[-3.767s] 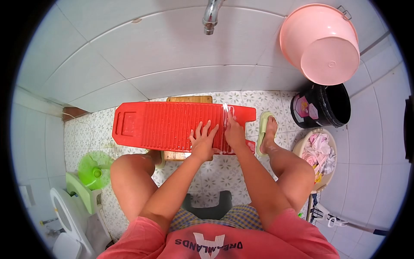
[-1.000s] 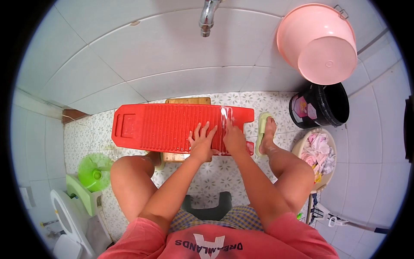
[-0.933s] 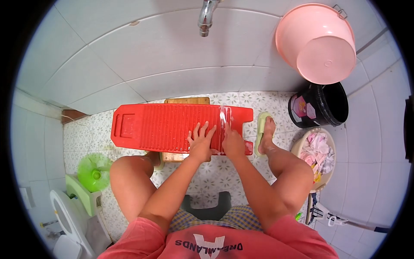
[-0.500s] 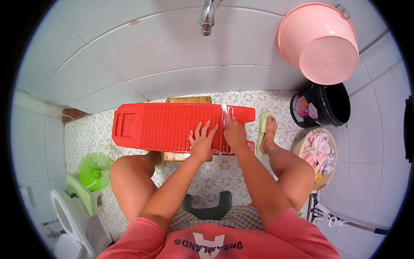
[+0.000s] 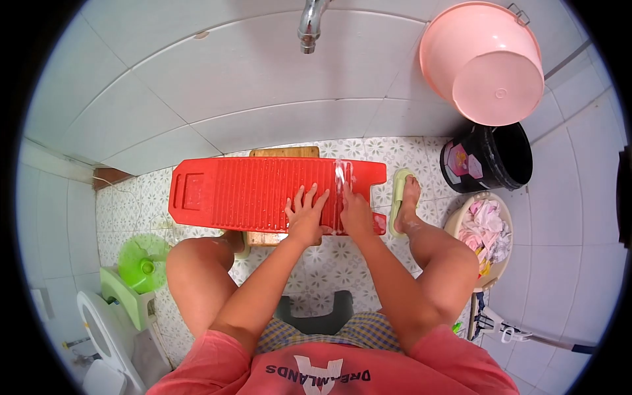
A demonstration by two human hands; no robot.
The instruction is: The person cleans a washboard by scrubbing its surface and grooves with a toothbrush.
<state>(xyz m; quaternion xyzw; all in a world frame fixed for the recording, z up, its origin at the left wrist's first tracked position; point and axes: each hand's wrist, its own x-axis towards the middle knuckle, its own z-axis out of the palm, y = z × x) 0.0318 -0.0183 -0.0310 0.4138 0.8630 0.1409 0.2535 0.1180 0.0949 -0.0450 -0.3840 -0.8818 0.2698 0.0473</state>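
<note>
A long red plastic washboard [image 5: 247, 191] with ridges lies crosswise in front of me, over a wooden stool [image 5: 283, 152]. My left hand [image 5: 305, 218] presses flat on its ridges, fingers spread. Just to the right, my right hand [image 5: 357, 212] rests on the board with its fingers curled and the index finger pointing forward. It lies beside a white, soapy-looking strip [image 5: 340, 174] that runs across the ridges. Whatever those fingers hold, if anything, is hidden beneath them.
A pink bucket [image 5: 497, 85] hangs by the wall above a black bucket [image 5: 487, 158]. A pale basin [image 5: 503, 266] holds crumpled clothes [image 5: 486, 230]. A metal tap [image 5: 309, 29] juts from the wall. At left are a green fan-like object [image 5: 141, 263] and a toilet [image 5: 99, 322].
My right hand has slid a little toward me along the white strip. My left hand stays spread on the washboard. The whole view has shifted slightly.
</note>
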